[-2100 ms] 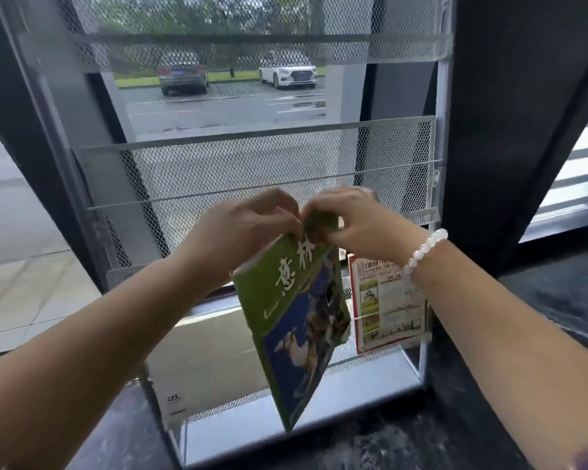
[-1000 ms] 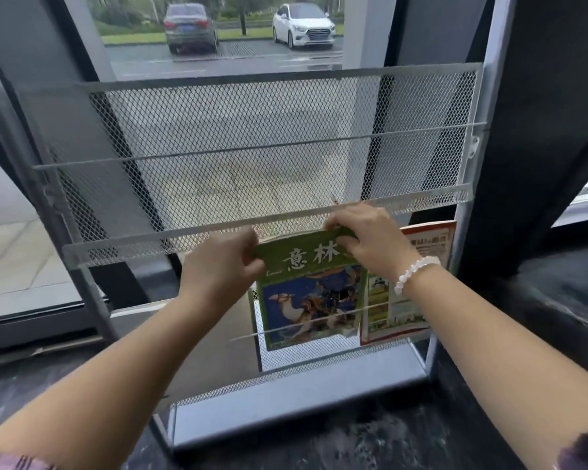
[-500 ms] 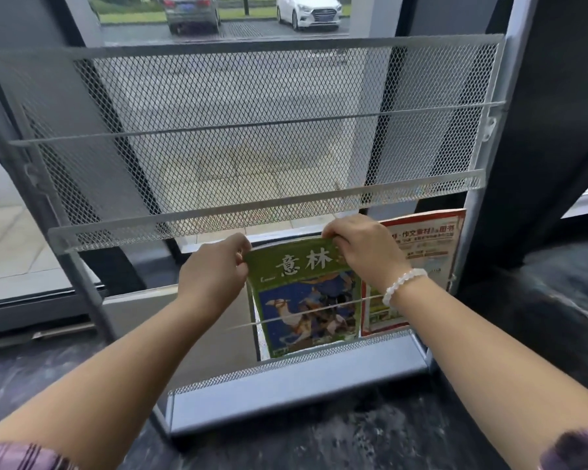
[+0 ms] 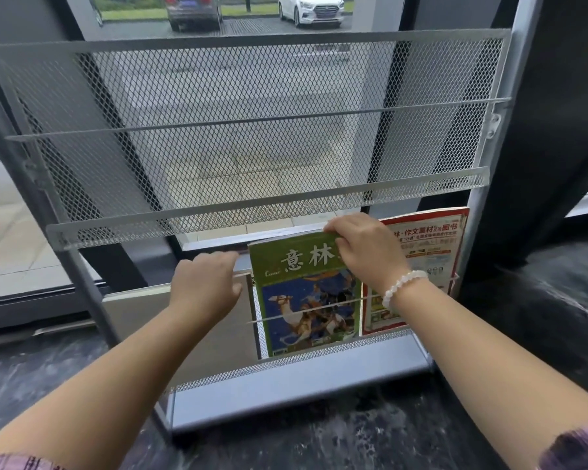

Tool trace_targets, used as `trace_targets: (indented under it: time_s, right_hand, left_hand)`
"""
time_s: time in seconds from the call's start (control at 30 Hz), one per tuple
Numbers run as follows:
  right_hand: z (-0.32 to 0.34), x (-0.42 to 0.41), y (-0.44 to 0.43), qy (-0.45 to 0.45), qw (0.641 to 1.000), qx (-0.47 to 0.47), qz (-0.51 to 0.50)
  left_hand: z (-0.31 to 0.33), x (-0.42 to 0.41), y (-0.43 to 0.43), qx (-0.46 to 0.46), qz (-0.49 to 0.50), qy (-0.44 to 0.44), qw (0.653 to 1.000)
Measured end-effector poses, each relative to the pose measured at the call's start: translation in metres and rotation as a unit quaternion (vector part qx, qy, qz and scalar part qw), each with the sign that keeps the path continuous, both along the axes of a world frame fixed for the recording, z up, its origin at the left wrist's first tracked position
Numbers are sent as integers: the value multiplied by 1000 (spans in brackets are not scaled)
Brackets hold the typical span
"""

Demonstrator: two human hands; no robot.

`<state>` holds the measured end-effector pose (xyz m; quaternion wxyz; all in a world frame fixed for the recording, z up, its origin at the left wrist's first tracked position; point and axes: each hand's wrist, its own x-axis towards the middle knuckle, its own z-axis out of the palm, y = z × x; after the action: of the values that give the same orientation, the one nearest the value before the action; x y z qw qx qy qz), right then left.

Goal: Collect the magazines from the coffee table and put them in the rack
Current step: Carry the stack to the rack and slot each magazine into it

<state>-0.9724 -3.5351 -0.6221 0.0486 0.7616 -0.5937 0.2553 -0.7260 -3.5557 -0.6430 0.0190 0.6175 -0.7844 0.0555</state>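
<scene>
A green magazine (image 4: 306, 300) with a camel picture stands upright in the bottom shelf of the grey mesh rack (image 4: 218, 212), behind a thin wire rail. My right hand (image 4: 364, 247) pinches its top right corner. My left hand (image 4: 204, 283) hovers just left of the magazine's top edge, fingers loosely apart, holding nothing. A red-and-white magazine (image 4: 428, 256) stands to the right of the green one in the same shelf, partly hidden by my right wrist.
The rack's upper mesh shelves hold nothing. Its grey base (image 4: 296, 385) rests on a dark marbled floor (image 4: 286, 442). A dark pillar (image 4: 540, 130) stands right of the rack. Behind the rack is a window onto a car park.
The green magazine has gone down into the bottom shelf and stands straight. My left hand has let go of its top left corner and drawn slightly left. My view has moved closer.
</scene>
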Motion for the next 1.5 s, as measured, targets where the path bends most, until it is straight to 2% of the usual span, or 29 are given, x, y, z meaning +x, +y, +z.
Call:
trace_targets:
  time_s: [0.03,0.1,0.2,0.33,0.53,0.67,0.83,1.0,1.13,1.27,1.37,1.5]
  right_hand:
    - [0,3,1,2,1000,-4,5]
    - [-1,12,3,7,1000,2,23]
    - [0,29,6,6,999,25,44]
    - [-1,54,8,19,997,53,47]
    - [-4,82,8,90,981,171,3]
    - [-4,88,9,89,978,188,-15]
    - [5,91,12,71,980,186,-14]
    - [23,100,23,37,983,177,17]
    - [36,115,25,-28,982,185,26]
    - [58,124,27,-138,944,294,63]
    - [80,128,33,-217,919,312,101]
    - [109,128,47,-191,937,270,110]
  left_hand:
    - [-2,6,0,12,3,-41,999]
    - [-4,17,1,15,5,-63,998]
    - [-4,25,4,-2,-3,-27,1000]
    - [-2,34,14,20,-9,58,998]
    - [-19,47,29,-17,-69,20,997]
    - [-20,50,29,-82,-76,54,992]
    - [-11,56,32,-53,-60,68,994]
    - [26,68,36,-19,-104,129,986]
    - [69,74,44,-61,-120,154,979]
    - [111,83,42,-88,-127,230,961]
    - [134,91,38,-112,-114,289,944]
    - [142,90,45,-170,-79,326,927]
